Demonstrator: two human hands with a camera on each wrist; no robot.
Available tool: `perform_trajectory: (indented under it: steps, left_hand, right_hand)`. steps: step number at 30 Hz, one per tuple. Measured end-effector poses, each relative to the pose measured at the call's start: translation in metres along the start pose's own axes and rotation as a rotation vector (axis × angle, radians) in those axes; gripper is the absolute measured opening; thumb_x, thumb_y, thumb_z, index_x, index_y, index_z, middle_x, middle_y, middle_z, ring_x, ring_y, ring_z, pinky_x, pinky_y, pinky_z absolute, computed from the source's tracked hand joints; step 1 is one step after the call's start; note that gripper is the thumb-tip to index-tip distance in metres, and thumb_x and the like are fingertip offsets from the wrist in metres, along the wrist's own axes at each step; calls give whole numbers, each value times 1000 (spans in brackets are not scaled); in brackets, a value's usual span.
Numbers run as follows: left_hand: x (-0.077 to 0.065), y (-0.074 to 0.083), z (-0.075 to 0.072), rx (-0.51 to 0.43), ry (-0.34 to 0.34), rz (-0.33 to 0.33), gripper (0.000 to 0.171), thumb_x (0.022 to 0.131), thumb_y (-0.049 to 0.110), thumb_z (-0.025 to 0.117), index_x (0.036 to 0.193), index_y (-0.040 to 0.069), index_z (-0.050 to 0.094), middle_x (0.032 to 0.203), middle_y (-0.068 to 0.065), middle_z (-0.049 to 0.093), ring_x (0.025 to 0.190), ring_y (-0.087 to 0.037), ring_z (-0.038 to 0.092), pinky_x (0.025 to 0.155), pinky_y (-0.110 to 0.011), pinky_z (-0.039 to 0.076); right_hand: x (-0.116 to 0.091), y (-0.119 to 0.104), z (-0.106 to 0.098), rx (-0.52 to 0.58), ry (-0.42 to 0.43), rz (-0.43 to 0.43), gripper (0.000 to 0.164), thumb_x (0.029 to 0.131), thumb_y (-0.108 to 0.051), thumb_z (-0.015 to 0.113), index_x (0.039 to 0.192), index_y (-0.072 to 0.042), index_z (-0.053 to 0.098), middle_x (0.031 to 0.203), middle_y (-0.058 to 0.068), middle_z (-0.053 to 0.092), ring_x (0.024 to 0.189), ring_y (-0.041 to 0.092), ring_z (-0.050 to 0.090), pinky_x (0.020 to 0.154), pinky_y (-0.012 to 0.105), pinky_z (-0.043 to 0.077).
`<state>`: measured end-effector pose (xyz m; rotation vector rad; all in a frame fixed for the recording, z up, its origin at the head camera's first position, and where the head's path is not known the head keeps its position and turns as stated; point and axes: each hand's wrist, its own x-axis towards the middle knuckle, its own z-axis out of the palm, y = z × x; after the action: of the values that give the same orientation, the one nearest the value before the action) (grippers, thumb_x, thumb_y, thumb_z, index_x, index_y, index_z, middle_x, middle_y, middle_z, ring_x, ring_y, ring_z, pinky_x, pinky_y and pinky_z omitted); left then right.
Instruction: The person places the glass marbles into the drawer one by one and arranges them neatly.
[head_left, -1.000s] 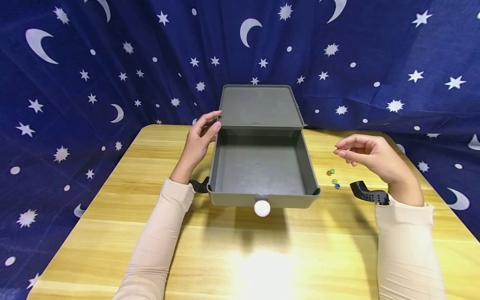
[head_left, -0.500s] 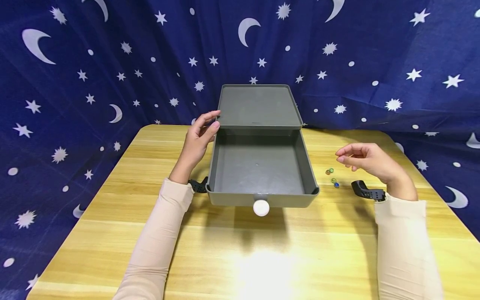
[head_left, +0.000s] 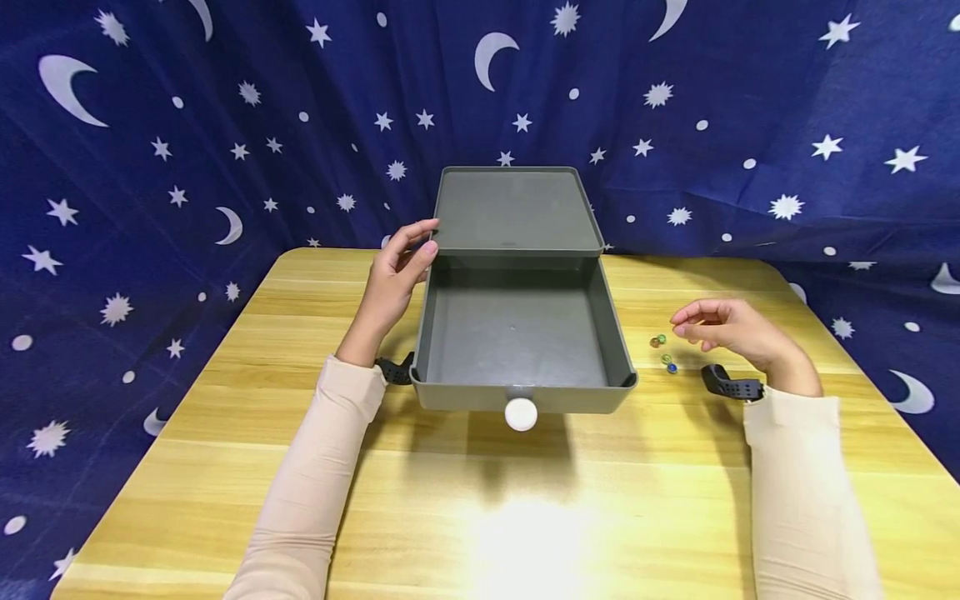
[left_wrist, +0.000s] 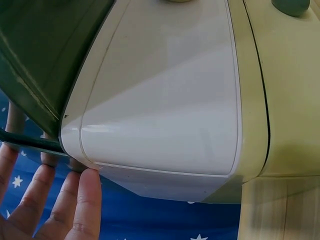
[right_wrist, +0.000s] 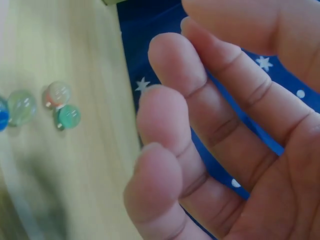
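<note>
A grey drawer (head_left: 517,333) with a white knob (head_left: 521,414) is pulled out from a small cabinet, and its inside is bare. My left hand (head_left: 392,279) rests against the cabinet's left front corner, thumb and fingertips at the edge of the grey top (head_left: 517,208). Straight fingers (left_wrist: 87,205) show there in the left wrist view. To the right of the drawer, my right hand (head_left: 723,327) hovers beside several glass marbles, among them a blue marble (head_left: 672,367) and a green marble (right_wrist: 70,116). Its fingers are loosely bent with nothing between them.
Below the grey drawer, the left wrist view shows a white drawer (left_wrist: 160,100) and a yellow drawer (left_wrist: 295,100). The cabinet stands on a wooden table (head_left: 225,433). A blue curtain (head_left: 300,67) with stars and moons hangs behind.
My right hand has come down and slightly inward, closer to the marbles. The left hand keeps its place on the cabinet corner, and the drawer stays pulled out.
</note>
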<state>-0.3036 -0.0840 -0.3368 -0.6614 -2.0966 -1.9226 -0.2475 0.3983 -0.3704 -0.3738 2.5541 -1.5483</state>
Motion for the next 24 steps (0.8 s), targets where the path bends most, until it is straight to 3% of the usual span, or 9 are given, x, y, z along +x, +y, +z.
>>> perform_trajectory:
  steps: [7,15,24]
  left_hand:
    - [0,-2,0,-6,-1,-1,39,102,21,56,140,10,56,136,-10,52,106,-15,57,81,-28,49]
    - [1,-3,-1,-1,0,1,39,102,21,56,140,11,56,137,-10,53,107,-16,57,82,-29,49]
    - [1,-3,0,0,-2,19,39,102,20,56,139,10,57,136,-10,53,105,-15,57,80,-28,49]
  right_hand:
    - [1,11,1,-6,-7,60,13,93,-2,66,105,1,68,92,-3,72,77,12,63,62,29,50]
    - [3,15,4,-68,-41,121,19,93,-6,67,107,7,65,88,3,71,68,16,58,57,31,49]
    - [5,23,6,-63,-57,188,26,93,-8,68,110,10,62,87,-3,70,68,13,55,58,30,48]
